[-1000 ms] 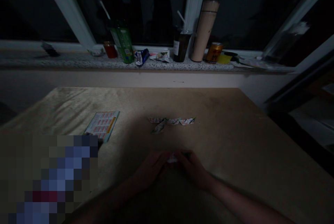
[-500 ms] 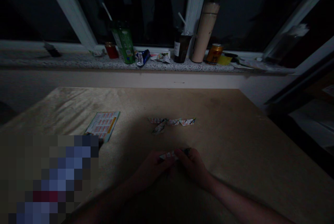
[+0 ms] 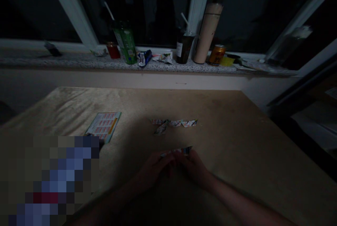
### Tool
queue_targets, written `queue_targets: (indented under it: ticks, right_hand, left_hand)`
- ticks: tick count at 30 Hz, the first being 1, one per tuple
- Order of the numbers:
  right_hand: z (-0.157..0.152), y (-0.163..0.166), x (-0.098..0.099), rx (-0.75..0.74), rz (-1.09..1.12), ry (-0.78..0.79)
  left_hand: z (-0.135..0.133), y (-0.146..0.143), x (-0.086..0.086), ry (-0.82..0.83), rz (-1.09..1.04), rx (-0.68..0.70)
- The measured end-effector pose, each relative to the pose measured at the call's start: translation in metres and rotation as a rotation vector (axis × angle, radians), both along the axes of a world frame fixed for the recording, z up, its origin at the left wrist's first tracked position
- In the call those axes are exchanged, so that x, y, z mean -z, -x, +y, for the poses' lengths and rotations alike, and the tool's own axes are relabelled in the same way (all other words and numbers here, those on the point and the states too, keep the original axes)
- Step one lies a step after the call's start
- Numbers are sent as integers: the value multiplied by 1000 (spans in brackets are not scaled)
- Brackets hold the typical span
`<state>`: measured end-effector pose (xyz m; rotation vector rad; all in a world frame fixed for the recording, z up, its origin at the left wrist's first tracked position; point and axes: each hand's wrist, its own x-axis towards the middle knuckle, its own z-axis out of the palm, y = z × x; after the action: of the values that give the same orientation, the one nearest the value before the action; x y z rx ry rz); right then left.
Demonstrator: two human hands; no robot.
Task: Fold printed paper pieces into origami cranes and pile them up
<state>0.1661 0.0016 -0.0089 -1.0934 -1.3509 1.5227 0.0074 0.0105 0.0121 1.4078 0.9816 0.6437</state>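
Low over the near half of the table, both my hands grip one narrow strip of printed paper (image 3: 179, 151). My left hand (image 3: 155, 165) has its fingers closed on the strip's left part, and my right hand (image 3: 195, 164) pinches it toward the right end. The strip looks folded, with a pointed dark corner sticking up at the right; its lower side is hidden behind my fingers. Just beyond my hands lie folded printed paper strips (image 3: 175, 123), in a row with one piece slanting toward me. Dim light blurs the finger details.
A printed card or booklet (image 3: 104, 126) lies on the table (image 3: 223, 113) at left, beside a pixelated area. Along the windowsill (image 3: 158, 65) stand a green bottle (image 3: 129, 47), a dark cup with straw (image 3: 183, 48), a tall beige flask (image 3: 207, 33) and an orange can (image 3: 217, 54).
The paper strip has tilted up slightly, so more of its upper edge and right corner shows above my fingers. My thumbs have shifted a little. The strips on the table have stayed put.
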Motion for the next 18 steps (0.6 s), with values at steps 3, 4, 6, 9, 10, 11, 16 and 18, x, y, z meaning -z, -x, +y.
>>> queue_targets:
  ticks: [3,4,6,9,10,11,16,18]
  right_hand:
    - [1,-2,-2,-1,-55,8]
    - [2,-2,-3,-8,-70,-1]
    - [1,-4,-4,-12,-96,-39]
    - [1,-5,-3,72,-168,-88]
    - [1,-5,-3,116,-204,-102]
    - [1,-5,-2,160,-240,-115]
    - [2,-5,-1,172,-278,-152]
    - [2,-5,-1,142,-255,-131]
  left_hand:
    - [-2,2,-3,-66,61,-26]
    - [-2,2,-3,-78,86,-29]
    - [-2,3,-2,-86,125,-33]
    - [-2,3,2,-89,157,-30]
    - [-2,3,3,-92,161,-32]
    - [-2,3,4,-95,167,-35]
    - [-2,2,3,-79,163,-51]
    - [-1,1,1,-79,143,-24]
